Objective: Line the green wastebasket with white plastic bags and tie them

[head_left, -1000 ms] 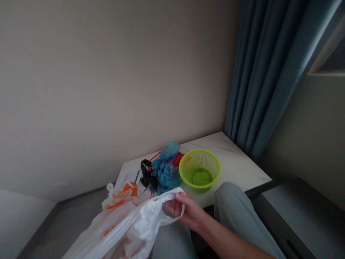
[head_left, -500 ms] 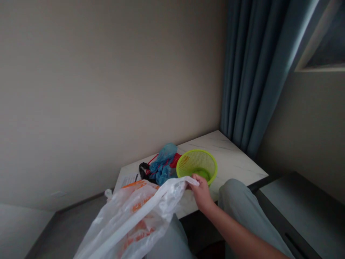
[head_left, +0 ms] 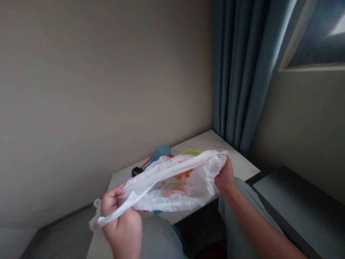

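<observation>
A white plastic bag (head_left: 172,183) with orange print is stretched between my two hands above the table. My left hand (head_left: 121,212) is closed on its left end, with a crumpled white tip sticking out past the fingers. At the right end, my right hand (head_left: 225,174) grips the bag's upper corner. Behind the bag, only the rim of a green basket (head_left: 191,153) shows. Part of a blue plastic bag (head_left: 161,151) and a black bundle (head_left: 136,171) also peek out beyond it; the rest of them is hidden.
The white marbled table (head_left: 207,140) stands against the wall. A blue curtain (head_left: 237,72) hangs at its far right corner, beside a window (head_left: 318,43). My legs in grey trousers (head_left: 159,237) are at the near edge. A dark grey surface (head_left: 293,205) lies to the right.
My left hand has come into view holding the bag's left end. My right hand has moved up and right, and the bag now spans level across the table, covering most of the green basket.
</observation>
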{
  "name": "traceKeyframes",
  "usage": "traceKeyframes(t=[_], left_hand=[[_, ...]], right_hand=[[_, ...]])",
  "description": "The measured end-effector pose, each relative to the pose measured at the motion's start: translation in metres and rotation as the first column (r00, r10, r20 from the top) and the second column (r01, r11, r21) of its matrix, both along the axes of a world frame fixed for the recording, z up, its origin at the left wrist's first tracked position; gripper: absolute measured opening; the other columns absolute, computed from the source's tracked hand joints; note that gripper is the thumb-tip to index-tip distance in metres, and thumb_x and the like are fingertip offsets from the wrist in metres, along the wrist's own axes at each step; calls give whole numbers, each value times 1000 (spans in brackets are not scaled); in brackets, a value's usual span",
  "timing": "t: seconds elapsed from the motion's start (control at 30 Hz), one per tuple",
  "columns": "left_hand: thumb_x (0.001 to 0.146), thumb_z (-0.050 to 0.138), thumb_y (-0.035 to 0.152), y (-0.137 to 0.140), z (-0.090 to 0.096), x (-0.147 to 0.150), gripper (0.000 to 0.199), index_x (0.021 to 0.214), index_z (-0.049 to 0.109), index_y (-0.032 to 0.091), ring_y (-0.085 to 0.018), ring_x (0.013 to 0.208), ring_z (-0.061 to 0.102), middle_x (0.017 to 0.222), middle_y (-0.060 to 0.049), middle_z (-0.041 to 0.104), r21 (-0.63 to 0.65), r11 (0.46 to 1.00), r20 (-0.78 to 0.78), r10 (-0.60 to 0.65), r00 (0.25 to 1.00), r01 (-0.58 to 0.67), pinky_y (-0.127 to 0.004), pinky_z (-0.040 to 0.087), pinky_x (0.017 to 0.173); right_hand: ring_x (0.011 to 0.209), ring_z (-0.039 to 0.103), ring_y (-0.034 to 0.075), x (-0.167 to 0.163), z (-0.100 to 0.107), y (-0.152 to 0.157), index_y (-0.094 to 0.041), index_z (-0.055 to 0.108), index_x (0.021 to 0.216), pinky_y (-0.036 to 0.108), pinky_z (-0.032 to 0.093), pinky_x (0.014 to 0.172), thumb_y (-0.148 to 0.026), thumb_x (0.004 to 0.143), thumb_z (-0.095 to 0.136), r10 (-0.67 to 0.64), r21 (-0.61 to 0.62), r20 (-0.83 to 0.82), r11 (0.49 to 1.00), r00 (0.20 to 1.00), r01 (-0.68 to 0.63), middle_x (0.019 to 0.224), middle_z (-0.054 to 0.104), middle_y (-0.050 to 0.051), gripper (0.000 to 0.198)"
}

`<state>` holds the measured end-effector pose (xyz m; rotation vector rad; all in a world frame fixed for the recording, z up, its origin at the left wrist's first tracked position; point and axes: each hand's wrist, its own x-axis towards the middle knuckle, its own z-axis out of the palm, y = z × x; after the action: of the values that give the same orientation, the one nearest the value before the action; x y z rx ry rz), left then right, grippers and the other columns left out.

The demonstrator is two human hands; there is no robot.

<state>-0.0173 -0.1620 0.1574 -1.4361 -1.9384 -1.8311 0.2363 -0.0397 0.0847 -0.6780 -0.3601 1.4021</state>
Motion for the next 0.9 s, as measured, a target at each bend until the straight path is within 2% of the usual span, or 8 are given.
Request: traceKeyframes(t=[0.07, 0.17, 0.3, 0.4, 0.57, 0.7, 0.8, 0.9], left_hand=[[90, 46, 29, 23, -6, 8, 14, 100, 54, 22, -21, 104, 64, 110, -5, 65, -29, 999, 36, -30, 999, 31, -36, 53, 92], [91, 42, 25, 53, -23, 13, 17, 101, 56, 22, -20, 101, 64, 104, -5, 66, -243, 966, 65, -77, 995, 90, -31, 51, 90], [85, 40, 11, 79, -51, 11, 33, 110, 59, 21, -21, 101, 66, 104, -7, 70, -604, 775, 103, -157, 982, 187, -31, 50, 91], [83, 43, 9, 86, -70, 10, 38, 116, 59, 16, -24, 113, 63, 118, -13, 67, -721, 668, 35, -229, 973, 183, -34, 46, 100], [80, 62, 26, 88, -84, 18, 50, 129, 55, 15, -30, 132, 47, 136, -17, 53, -763, 646, -322, -361, 875, -14, -40, 36, 110], [83, 56, 21, 96, -82, 26, 48, 131, 55, 17, -30, 132, 46, 138, -17, 54, -747, 644, -497, -376, 782, -165, -40, 39, 105], [84, 51, 17, 107, -81, 25, 35, 116, 65, 17, -30, 118, 57, 121, -15, 66, -785, 580, -522, -433, 735, -216, -37, 45, 95], [88, 47, 22, 115, -80, 18, 27, 102, 70, 17, -29, 98, 67, 100, -15, 72, -838, 500, -476, -477, 739, -217, -36, 49, 83]], right_hand=[[46, 49, 11, 10, -5, 9, -23, 52, 74, 21, 32, 39, -60, 79, 57, -1, 5, -2, 1000, 1000, 1, 59, 55, -5, 37], [38, 36, 6, 16, -17, 26, -22, 51, 75, 19, 15, 32, -53, 75, 66, -8, -20, 28, 1000, 1000, 8, 55, 49, -8, 34], [40, 40, 6, 15, -33, 38, -20, 56, 80, 16, 24, 34, -50, 73, 69, 40, -88, 180, 996, 983, -25, 56, 52, -6, 33], [42, 40, 5, 11, -40, 36, -18, 62, 104, 18, 39, 40, -48, 77, 65, 134, -76, 371, 991, 919, -113, 69, 62, -2, 40], [68, 61, 13, 0, -41, 25, -27, 43, 144, 25, 51, 55, -37, 76, 70, 186, 42, 729, 948, 659, -314, 115, 68, 7, 74], [93, 65, 21, -10, -36, 26, -22, 62, 126, 35, 52, 82, -32, 77, 69, 44, 132, 922, 897, 384, -421, 118, 69, 9, 50], [83, 65, 21, -3, -33, 40, -18, 71, 100, 34, 49, 80, -25, 82, 60, -31, 92, 982, 941, 188, -326, 96, 73, 8, 23], [82, 65, 22, 21, -34, 59, -16, 68, 102, 35, 49, 79, -9, 77, 48, -23, 29, 997, 997, 78, -78, 93, 71, 10, 33]])
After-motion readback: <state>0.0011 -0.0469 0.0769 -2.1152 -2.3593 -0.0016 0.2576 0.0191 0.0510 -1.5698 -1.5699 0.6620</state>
